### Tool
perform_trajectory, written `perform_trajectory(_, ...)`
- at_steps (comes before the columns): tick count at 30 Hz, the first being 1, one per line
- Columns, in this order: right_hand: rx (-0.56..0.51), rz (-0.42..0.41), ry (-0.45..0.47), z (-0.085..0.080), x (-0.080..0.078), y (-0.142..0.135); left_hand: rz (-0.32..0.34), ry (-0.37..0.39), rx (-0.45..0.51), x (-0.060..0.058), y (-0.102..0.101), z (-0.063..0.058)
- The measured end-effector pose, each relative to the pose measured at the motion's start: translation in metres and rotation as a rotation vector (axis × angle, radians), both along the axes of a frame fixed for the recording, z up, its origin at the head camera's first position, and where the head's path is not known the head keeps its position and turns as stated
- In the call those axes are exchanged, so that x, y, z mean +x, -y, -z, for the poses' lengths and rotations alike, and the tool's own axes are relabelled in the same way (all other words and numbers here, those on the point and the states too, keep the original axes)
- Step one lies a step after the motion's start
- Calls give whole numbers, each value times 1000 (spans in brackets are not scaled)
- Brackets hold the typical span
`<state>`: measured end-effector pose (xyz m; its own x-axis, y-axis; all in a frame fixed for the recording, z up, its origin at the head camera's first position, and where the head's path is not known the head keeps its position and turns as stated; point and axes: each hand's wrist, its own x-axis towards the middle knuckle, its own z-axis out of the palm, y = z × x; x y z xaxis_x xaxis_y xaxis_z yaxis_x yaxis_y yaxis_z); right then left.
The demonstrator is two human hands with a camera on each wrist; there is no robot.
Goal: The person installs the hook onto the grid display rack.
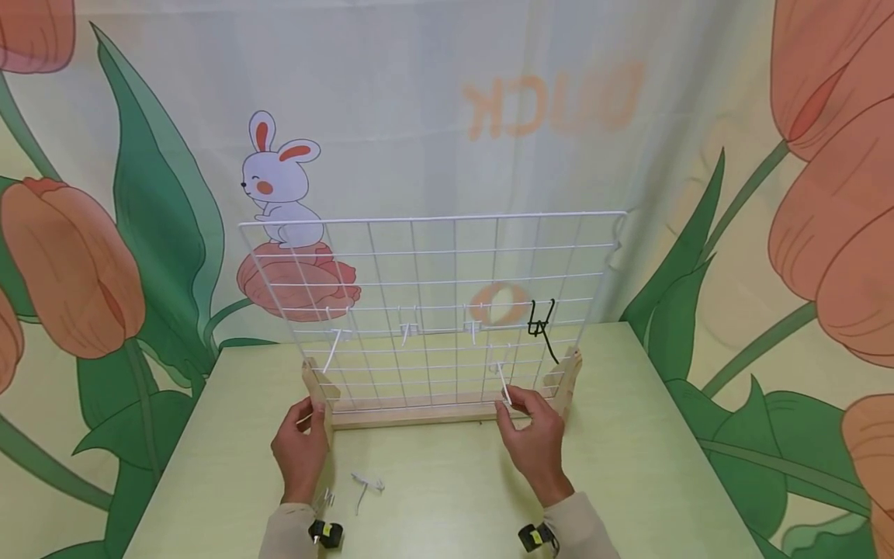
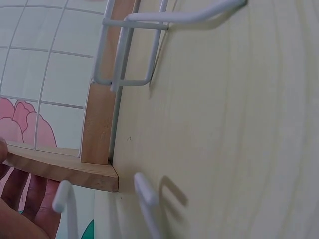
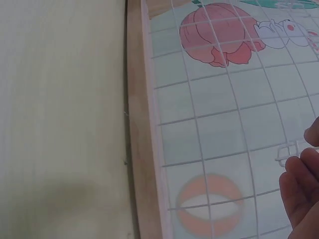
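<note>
Sleeve (image 1: pixel 581 529), right hand (image 1: pixel 536 439) pinching white hook (image 1: pixel 501 376); wire grid (image 1: pixel 433 218) holds four other hooks (image 1: pixel 538 328)

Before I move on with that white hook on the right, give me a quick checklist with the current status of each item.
1. Wire grid upright in the wooden stand: ok.
2. Left grip on the stand: ok, at its left end.
3. Right grip on the held white hook: ok, pinching near its free end.
4. Held hook seated on the wires: cannot tell.
5. Black hook hung on the grid: ok.
6. Table free of loose hooks: not ok, a white one lies there.
</note>
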<state>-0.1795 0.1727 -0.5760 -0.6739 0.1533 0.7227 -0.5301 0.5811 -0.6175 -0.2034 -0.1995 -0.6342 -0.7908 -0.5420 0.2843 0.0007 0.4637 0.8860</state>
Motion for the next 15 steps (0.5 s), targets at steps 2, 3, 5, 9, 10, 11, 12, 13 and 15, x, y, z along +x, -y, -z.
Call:
perform_trajectory(2, 10, 0, 11, 5, 2, 3, -1, 1, -1, 0, 0, 1)
perform_trajectory(3, 19, -3, 13, 7, 3, 4, -3, 0, 0, 0, 0, 1)
perform_trajectory(5, 30, -14, 14, 12, 4, 8, -5, 3, -2, 0, 1, 2)
perform_trajectory(9, 48, -44, 28, 17, 8, 17, -5, 5, -11, -1, 1, 3)
perform_trajectory(10, 51, -55, 39, 18, 9, 20, -2, 4, -14, -1, 1, 3)
perform_trajectory(11, 56, -66, 48, 20, 10, 23, -1, 3, -17, -1, 2, 2)
perform_trajectory(12, 62, -78, 63, 21, 11, 26, -1, 1, -18, -1, 2, 2)
perform_trajectory(13, 65, -92, 78, 23, 12, 29, -2, 2, -19, -1, 2, 2)
perform_trajectory(15, 69, -123, 117, 28, 15, 36, -2, 4, -18, -1, 1, 2)
